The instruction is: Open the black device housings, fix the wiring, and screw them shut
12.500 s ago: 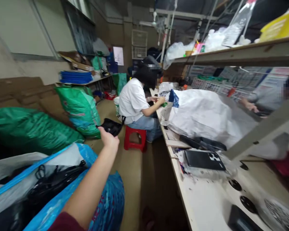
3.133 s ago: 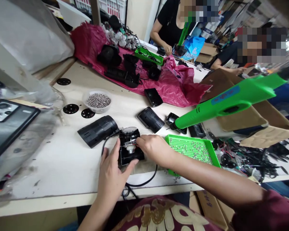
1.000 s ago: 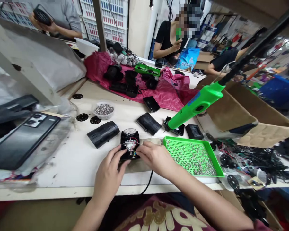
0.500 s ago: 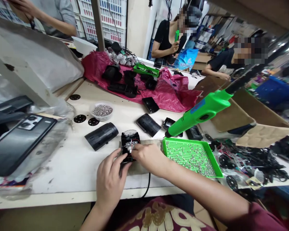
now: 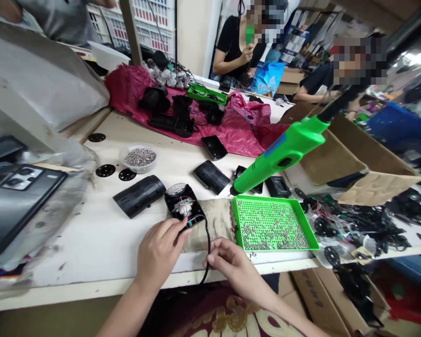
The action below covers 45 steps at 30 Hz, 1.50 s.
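A black plastic housing (image 5: 187,206) lies open side up on a worn pad (image 5: 214,215), with a motor and red wires showing inside and a round grille at its far end. My left hand (image 5: 159,250) grips the near left end of this housing, thumb and fingers closed on it. A black power cord (image 5: 208,234) leaves the housing's near right corner and hangs over the table edge. My right hand (image 5: 228,262) pinches the cord just above that edge. Left of the housing lies a loose black cover shell (image 5: 139,195).
A green electric screwdriver (image 5: 280,157) hangs over a green tray (image 5: 315,244) of screws. Behind are a bowl (image 5: 124,164) of small metal parts, several black shells and a pink plastic bag (image 5: 126,89). Wired parts (image 5: 358,224) crowd the right; a phone (image 5: 24,201) lies left. Co-workers sit opposite.
My right hand has left the housing's inside and moved down to the cord. The housing has turned slightly, its wiring now exposed. My left hand stays on it. The whole view has shifted.
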Each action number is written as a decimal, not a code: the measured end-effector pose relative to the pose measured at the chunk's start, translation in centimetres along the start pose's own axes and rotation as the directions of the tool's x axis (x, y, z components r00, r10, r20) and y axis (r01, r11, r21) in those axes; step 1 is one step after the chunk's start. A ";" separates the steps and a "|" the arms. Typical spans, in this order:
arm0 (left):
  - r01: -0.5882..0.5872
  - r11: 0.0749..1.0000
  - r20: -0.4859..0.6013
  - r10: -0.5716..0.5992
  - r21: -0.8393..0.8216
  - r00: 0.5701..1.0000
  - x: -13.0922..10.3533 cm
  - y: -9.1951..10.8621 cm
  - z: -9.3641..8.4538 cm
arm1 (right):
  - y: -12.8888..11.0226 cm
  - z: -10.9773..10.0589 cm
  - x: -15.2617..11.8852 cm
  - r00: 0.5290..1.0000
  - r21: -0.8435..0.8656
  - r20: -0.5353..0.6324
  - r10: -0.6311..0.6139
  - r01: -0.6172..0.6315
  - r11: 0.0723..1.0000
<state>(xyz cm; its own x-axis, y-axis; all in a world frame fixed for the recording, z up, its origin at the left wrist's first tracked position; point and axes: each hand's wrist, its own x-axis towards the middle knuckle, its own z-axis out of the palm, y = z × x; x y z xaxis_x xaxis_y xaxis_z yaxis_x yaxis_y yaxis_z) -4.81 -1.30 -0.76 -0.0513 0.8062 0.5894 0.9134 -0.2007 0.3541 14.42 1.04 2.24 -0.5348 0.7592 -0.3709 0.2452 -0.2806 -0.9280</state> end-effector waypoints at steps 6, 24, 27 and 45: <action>0.053 0.998 0.092 -0.051 -0.021 0.994 0.8 1.9 0.7 | -2.3 -1.8 1.8 0.907 -0.272 -0.372 -0.198 0.097 0.957; 0.047 0.998 0.066 -0.045 -0.036 0.997 0.4 1.6 1.0 | -5.8 -1.9 6.0 0.966 -0.998 0.004 -0.260 0.018 0.053; -0.030 0.999 0.041 0.031 -0.043 0.999 0.2 1.4 1.1 | -6.1 -2.0 5.6 0.971 -0.996 0.021 -0.238 0.040 0.077; -0.026 0.989 -0.007 0.025 -0.143 1.000 -0.3 0.9 1.8 | -2.7 -1.3 5.5 0.959 -0.598 -0.181 -0.220 0.070 0.799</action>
<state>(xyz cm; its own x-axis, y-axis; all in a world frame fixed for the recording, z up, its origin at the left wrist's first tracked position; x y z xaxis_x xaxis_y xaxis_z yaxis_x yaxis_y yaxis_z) -3.25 -0.72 -1.89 -0.0316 0.7969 0.6033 0.8472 -0.2989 0.4393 11.88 6.80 2.77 -0.4204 0.8957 -0.1451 0.6414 0.1803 -0.7457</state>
